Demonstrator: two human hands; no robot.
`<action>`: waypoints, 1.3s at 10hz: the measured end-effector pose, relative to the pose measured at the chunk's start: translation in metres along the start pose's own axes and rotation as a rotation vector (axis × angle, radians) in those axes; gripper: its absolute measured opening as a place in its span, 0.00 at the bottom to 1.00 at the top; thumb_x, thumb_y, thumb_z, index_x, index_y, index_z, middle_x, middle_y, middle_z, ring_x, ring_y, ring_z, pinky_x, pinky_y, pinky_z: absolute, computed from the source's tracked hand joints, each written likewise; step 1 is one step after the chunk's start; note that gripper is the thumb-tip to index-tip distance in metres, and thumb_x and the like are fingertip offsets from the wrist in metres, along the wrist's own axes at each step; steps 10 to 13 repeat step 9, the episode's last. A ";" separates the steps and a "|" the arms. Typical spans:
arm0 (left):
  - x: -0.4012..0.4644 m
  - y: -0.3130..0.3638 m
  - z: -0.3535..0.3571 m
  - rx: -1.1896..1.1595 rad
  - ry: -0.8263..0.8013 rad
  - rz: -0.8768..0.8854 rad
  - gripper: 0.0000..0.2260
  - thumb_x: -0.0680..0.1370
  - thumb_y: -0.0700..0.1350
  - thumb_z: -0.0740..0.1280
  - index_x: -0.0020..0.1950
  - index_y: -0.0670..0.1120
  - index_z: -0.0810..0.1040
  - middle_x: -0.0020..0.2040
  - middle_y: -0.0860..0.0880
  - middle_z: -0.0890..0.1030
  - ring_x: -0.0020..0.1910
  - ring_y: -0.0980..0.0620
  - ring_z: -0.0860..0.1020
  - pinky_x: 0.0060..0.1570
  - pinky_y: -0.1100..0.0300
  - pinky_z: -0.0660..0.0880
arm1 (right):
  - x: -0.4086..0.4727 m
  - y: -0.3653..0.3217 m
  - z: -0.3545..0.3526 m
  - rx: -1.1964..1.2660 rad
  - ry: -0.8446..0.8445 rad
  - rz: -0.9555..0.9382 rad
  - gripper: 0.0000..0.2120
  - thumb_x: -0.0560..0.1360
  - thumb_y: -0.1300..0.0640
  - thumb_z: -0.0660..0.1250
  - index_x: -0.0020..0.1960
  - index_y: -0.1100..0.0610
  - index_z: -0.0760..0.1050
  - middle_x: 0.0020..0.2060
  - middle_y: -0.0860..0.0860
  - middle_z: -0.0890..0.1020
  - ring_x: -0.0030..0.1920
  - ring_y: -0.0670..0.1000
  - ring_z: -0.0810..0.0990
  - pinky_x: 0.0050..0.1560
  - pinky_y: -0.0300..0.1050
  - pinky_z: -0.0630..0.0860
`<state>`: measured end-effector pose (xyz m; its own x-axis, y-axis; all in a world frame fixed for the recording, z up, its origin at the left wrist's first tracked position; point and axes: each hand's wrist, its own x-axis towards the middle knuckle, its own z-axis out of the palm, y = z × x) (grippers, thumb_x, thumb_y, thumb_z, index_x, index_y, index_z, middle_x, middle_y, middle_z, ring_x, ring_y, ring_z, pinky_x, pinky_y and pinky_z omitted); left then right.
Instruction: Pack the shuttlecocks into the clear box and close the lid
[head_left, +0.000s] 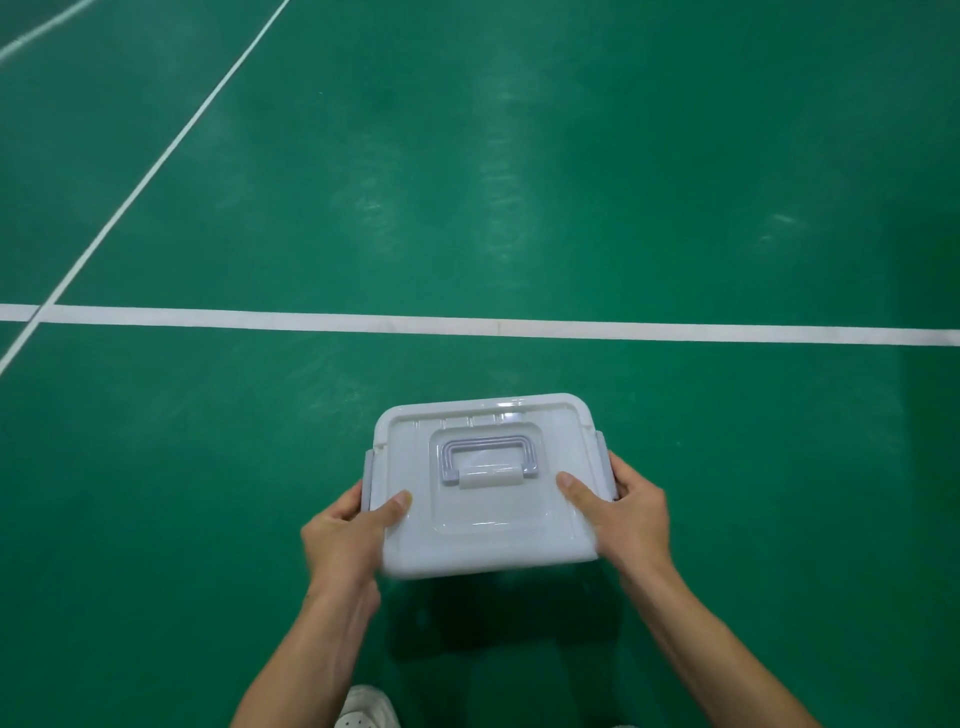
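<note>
I hold a clear plastic box (485, 551) above the green floor, its white lid (483, 426) on top with a grey folding handle (488, 457) lying flat in a recess. My left hand (345, 535) grips the box's left side, thumb on the lid, fingers by the grey side latch (368, 480). My right hand (628, 514) grips the right side the same way, next to the other latch (601, 449). The lid hides the inside of the box. No shuttlecock is visible.
Green court floor (467, 182) with a white line (519, 326) running across beyond the box and a diagonal white line (156, 161) at the left. A white shoe (363, 709) shows at the bottom edge, under the box's shadow.
</note>
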<state>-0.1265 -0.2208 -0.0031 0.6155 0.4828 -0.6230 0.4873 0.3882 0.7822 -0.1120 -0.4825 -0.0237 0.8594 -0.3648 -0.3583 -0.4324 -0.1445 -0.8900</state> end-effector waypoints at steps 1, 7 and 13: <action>0.000 -0.012 0.002 0.054 0.029 0.116 0.23 0.75 0.31 0.76 0.69 0.38 0.80 0.55 0.46 0.86 0.49 0.47 0.84 0.62 0.50 0.80 | -0.003 0.004 0.001 -0.119 0.019 -0.103 0.20 0.72 0.53 0.80 0.58 0.34 0.82 0.41 0.33 0.87 0.44 0.45 0.86 0.48 0.41 0.82; -0.005 0.024 -0.011 1.027 -0.048 0.463 0.23 0.76 0.61 0.69 0.67 0.52 0.79 0.58 0.52 0.85 0.52 0.46 0.84 0.54 0.46 0.81 | -0.012 -0.027 -0.013 -0.776 -0.041 -0.231 0.28 0.77 0.29 0.61 0.69 0.45 0.70 0.60 0.49 0.81 0.60 0.57 0.81 0.55 0.55 0.80; 0.041 0.068 0.017 1.184 -0.114 0.614 0.32 0.74 0.73 0.62 0.72 0.56 0.75 0.64 0.57 0.82 0.57 0.52 0.82 0.56 0.47 0.81 | 0.043 -0.065 -0.007 -0.861 -0.046 -0.313 0.37 0.77 0.29 0.61 0.79 0.49 0.65 0.75 0.48 0.73 0.73 0.53 0.73 0.67 0.55 0.74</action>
